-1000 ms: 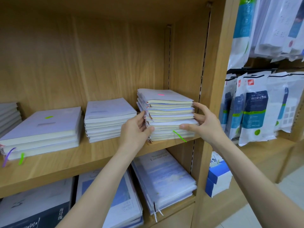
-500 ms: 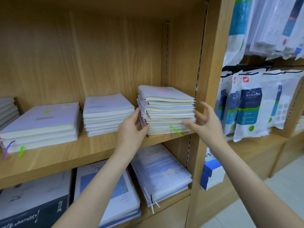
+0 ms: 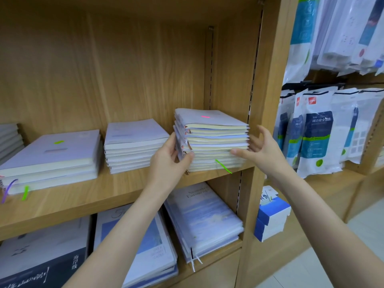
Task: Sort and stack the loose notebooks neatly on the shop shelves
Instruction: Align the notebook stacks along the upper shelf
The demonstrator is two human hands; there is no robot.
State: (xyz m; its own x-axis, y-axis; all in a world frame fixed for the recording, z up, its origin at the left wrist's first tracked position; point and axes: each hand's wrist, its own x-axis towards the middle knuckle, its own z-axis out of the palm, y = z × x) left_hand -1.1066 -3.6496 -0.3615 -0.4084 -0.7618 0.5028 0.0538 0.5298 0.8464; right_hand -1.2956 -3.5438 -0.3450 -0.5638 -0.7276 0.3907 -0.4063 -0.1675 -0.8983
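A: What are the hands on?

B: A stack of notebooks (image 3: 212,140), soft pale covers and cream page blocks, edges ragged and fanned out of line. It sits at the right end of the wooden shelf (image 3: 99,196), between the two hands. The left hand (image 3: 166,161) grips its left corner: thumb curled onto the front edges, fingers round the side. The right hand (image 3: 259,150) is spread, thumb lying along the front of the page blocks, fingers straight beside the stack's right edge.

A: How tight is it there?

B: Just past the right hand's fingers stands the wood-grain upright (image 3: 268,100) with a slotted metal strip; only a narrow gap lies between stack and upright. A green ribbon (image 3: 223,166) hangs over the shelf lip below that thumb.

A: And to the left?

B: Just beyond the left hand's knuckles a flatter, squarer pile (image 3: 133,146) sits with a small gap to the stack. Farther left, a wider pile (image 3: 52,159) with thick matte covers. Bare board lies in front of them, nearer than the left wrist. Beyond the right hand, glossy plastic packets (image 3: 318,129) hang.
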